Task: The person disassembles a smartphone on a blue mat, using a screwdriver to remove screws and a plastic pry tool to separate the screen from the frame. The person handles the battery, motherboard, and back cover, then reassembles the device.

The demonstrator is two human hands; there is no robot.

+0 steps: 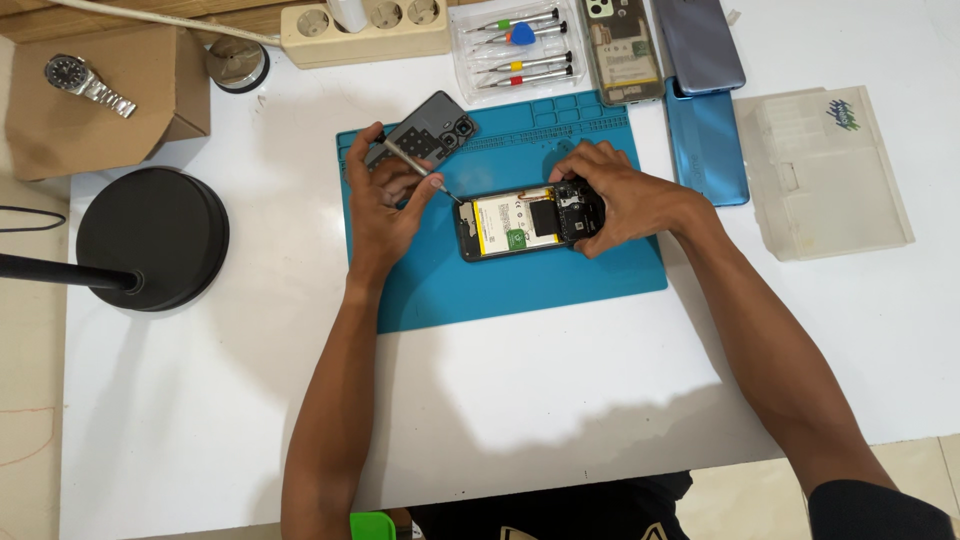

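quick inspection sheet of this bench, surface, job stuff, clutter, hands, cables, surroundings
surface: white table with a blue work mat on it
job's things: opened phone lies on the mat, battery showing; grey back cover sits at the mat's top left
clutter: tray of screwdrivers, second opened phone, grey phone, blue phone, clear plastic box, wristwatch on a cardboard box, small round tin
grippers: left hand holds a small screwdriver, tip at the phone's left end; right hand grips the phone's right end
cables: white cable runs to a power strip
surroundings: round black lamp base; tiled floor
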